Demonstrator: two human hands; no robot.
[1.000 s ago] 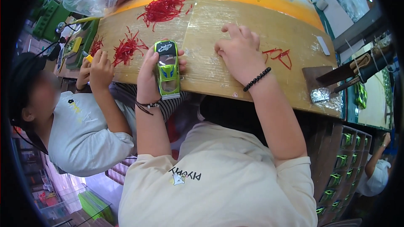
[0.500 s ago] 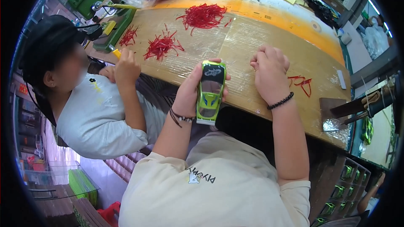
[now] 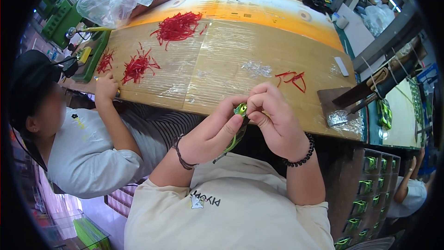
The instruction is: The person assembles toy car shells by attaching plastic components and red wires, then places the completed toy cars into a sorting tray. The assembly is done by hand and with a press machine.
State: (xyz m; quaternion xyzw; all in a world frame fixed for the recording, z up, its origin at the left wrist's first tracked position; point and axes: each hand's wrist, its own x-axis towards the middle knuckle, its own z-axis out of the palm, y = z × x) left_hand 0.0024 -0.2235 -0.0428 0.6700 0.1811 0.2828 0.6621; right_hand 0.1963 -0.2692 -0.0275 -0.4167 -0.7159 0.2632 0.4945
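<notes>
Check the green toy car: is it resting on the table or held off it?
Held off it. Both hands, left hand and right hand, grip the green toy car in front of the table edge.

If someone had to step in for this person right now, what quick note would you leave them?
Left hand: closed around the green toy car shell, held on edge just in front of the table edge.
Right hand: fingertips pinching at the shell's top end.
Red wire pieces: a few loose ones lie on the table beyond the right hand; bigger piles sit further back on the left.
Done: shell picked up and in both hands.
Left: whether a wire is fitted cannot be seen; check before setting the shell down.
</notes>
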